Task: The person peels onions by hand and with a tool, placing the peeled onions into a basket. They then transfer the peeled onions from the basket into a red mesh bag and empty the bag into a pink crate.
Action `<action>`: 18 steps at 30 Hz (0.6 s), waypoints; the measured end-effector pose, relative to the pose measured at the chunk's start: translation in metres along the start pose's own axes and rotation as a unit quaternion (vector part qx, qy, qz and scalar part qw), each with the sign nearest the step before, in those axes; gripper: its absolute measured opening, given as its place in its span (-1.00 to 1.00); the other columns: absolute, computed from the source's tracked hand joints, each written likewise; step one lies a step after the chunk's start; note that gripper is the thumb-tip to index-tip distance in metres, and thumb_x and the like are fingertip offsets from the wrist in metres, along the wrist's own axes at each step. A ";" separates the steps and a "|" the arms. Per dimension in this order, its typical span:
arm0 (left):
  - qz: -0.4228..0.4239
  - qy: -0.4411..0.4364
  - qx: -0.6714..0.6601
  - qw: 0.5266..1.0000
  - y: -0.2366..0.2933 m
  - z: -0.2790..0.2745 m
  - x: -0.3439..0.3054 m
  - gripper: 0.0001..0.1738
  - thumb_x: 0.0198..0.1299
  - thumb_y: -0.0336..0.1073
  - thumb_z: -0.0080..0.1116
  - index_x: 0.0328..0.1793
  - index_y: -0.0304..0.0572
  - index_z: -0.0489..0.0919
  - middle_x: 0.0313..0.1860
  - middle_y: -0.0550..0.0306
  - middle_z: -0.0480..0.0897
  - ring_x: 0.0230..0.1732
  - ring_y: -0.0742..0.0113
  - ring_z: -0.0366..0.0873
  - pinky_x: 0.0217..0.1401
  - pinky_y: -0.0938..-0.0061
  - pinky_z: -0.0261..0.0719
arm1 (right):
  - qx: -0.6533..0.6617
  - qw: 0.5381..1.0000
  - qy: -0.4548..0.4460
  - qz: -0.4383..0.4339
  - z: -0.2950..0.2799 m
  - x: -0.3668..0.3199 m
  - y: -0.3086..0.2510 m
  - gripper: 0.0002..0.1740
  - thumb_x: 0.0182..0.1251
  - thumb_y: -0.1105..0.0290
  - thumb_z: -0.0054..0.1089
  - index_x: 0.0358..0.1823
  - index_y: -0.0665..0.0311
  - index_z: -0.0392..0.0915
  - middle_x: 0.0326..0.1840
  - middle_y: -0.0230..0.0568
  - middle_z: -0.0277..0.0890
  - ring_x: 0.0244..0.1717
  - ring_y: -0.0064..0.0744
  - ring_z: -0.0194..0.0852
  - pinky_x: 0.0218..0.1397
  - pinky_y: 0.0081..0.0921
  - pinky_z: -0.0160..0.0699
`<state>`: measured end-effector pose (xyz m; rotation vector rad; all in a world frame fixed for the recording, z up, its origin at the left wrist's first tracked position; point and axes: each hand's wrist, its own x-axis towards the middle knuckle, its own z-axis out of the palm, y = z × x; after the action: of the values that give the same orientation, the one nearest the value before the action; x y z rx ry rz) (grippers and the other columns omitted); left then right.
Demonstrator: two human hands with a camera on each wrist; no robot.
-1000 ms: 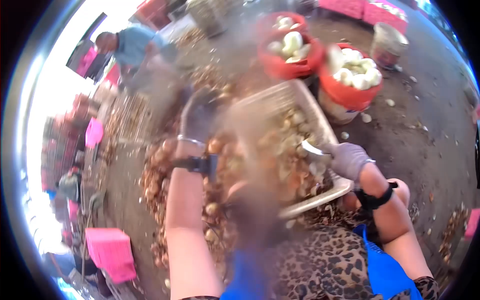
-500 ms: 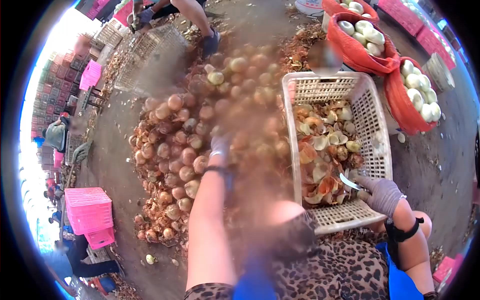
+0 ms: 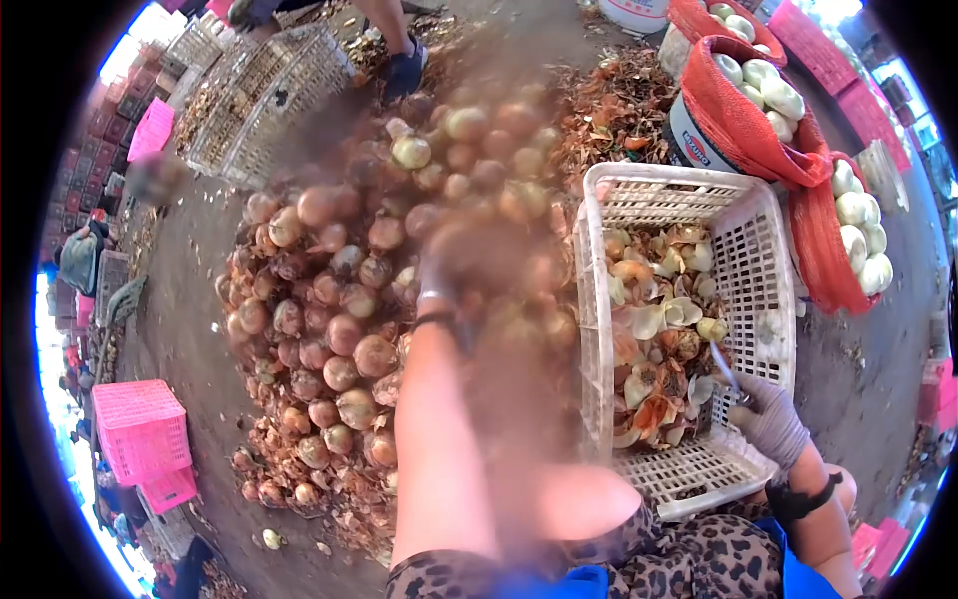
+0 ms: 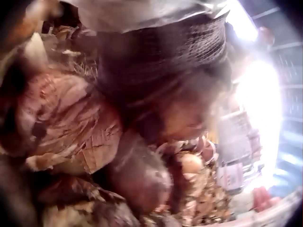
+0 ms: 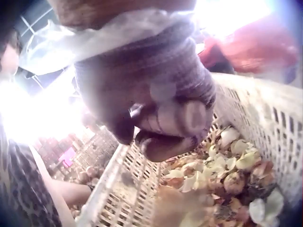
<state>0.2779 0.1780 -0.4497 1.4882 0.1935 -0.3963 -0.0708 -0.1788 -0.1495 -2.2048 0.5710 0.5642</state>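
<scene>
My gloved left hand (image 3: 461, 262) reaches low over the heap of brown-skinned onions (image 3: 374, 354), blurred in the head view. The left wrist view shows its dark glove (image 4: 161, 56) among large onions (image 4: 142, 177), with a blurred orange-brown shape under the fingers; whether they grip it is unclear. My gloved right hand (image 3: 773, 424) holds a knife (image 3: 725, 367) over the near right corner of a white crate (image 3: 595, 344), blade pointing up and away. Close up, the right hand's fingers (image 5: 163, 147) are curled, the blade mostly hidden. Peels and several onions (image 3: 654, 384) lie inside the crate.
Red sacks (image 3: 820, 255) of peeled onions stand beyond and right of the crate, near a white bucket (image 3: 634, 12). Another crate (image 3: 284, 105) and a person's shoe (image 3: 406, 68) are at the far left. Pink crates (image 3: 140, 419) stand on the left floor.
The head view has settled from blur and shifted, showing more of the heap. My left hand stays over the onions. The knife in my right hand has turned more upright.
</scene>
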 end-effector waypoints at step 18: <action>0.137 -0.414 -0.014 0.900 0.312 0.249 -0.414 -0.16 0.09 0.30 0.20 0.27 -0.24 0.39 0.05 0.12 0.50 0.07 0.32 0.49 0.13 0.42 0.52 | 0.560 0.791 0.043 -0.243 -0.033 -0.128 -0.058 -0.33 0.27 0.29 0.23 0.42 0.07 0.25 -0.34 -0.41 0.57 -0.44 -0.54 0.50 -0.37 -0.59 0.50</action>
<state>-0.0157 -0.0012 0.0115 1.1807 -0.6799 -0.7533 -0.1343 -0.1418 -0.0249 -1.1278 0.2283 -0.1722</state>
